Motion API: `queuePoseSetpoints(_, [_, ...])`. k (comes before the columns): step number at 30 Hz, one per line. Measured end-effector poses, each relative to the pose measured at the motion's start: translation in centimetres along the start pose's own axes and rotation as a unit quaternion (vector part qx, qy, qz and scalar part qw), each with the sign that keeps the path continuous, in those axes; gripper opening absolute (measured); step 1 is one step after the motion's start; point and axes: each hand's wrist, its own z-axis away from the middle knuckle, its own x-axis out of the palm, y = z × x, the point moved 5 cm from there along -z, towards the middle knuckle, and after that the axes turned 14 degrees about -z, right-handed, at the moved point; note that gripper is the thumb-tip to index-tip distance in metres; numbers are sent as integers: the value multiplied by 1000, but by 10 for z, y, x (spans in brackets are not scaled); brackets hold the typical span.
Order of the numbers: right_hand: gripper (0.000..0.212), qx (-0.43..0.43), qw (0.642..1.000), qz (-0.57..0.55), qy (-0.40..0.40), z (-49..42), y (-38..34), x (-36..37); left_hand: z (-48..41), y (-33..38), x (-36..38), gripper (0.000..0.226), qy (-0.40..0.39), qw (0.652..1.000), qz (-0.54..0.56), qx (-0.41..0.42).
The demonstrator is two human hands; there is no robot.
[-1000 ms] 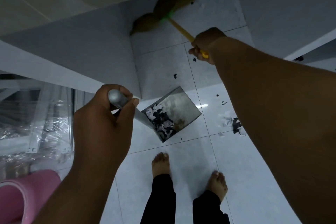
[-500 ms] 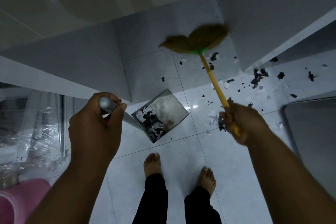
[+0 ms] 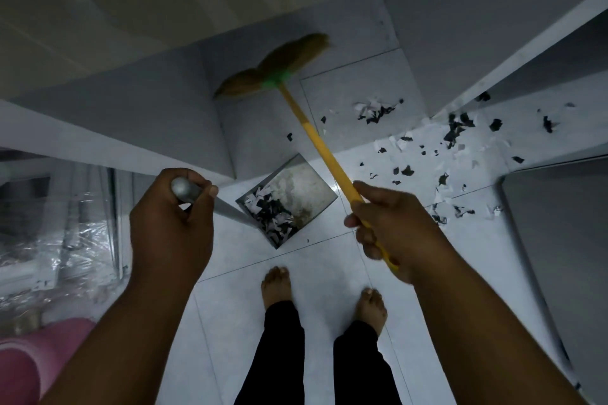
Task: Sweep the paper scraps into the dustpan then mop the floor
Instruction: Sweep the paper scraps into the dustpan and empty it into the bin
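Down at the right hand, the fingers are curled round the lower end of a yellow handle, thumb laid along the shaft. It belongs to the broom, which slants up and away to a green collar and a brown, fan-shaped head, blurred. I cannot tell whether the bristles touch the tiles. The left hand is fisted round the top of a grey metal pole. This pole runs down to the dustpan, a square metal pan sitting on the white tiled floor between the two hands.

The paper scraps are small torn bits, some white, some black. One heap lies in the near corner of the pan. One loose clump lies beyond, to the right of the broom handle. A wide scatter, too many to count, spreads across the tiles further right.

One broom, one dustpan, two hands, two bare feet.

From the right hand, the nearest loose scraps lie just beside the knuckles, and the rest fan out beyond and to its right. The broom head hangs past the pan, left of them all.

A pink object sits at the lower left, with clear plastic wrapping behind it.
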Motion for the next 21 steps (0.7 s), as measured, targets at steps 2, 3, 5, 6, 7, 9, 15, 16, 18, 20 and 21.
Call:
queuePoseSetpoints(2, [39,21,999,46,-20,-31,-16,18,8,-6,-4,8,6,1000,12,-18])
queuePoseSetpoints(3, [37,30,997,70,-26,-43,-22,23,12,-9,-6,8,9,999,18,-25])
queuePoseSetpoints(5, [29,35,991,125,-22,-58,-28,18,23,-15,-12,7,14,999,23,-30])
queuePoseSetpoints(6, [24,34,987,157,-12,-62,-29,10,28,-16,-16,7,19,999,22,-29])
queuePoseSetpoints(7, [22,33,982,186,1,-62,-28,-3,33,-18,-19,7,27,999,23,-30])
queuePoseSetpoints(9, [23,33,976,211,30,-57,-22,-36,41,-22,-26,10,40,998,29,-34])
queuePoseSetpoints(15, [22,62,980,150,118,-6,4,-150,50,-27,-37,13,24,999,18,-30])
queuePoseSetpoints(16, [25,71,980,136,128,7,9,-164,50,-25,-37,13,20,999,16,-32])
queuePoseSetpoints(18, [33,85,980,113,142,35,18,-184,50,-20,-36,13,8,1000,13,-25])
queuePoseSetpoints(20, [32,96,980,88,150,69,23,-194,51,-15,-35,13,-4,1000,4,-20])
queuePoseSetpoints(21, [26,103,981,72,146,86,23,-196,51,-13,-34,14,-7,1000,-2,-20])
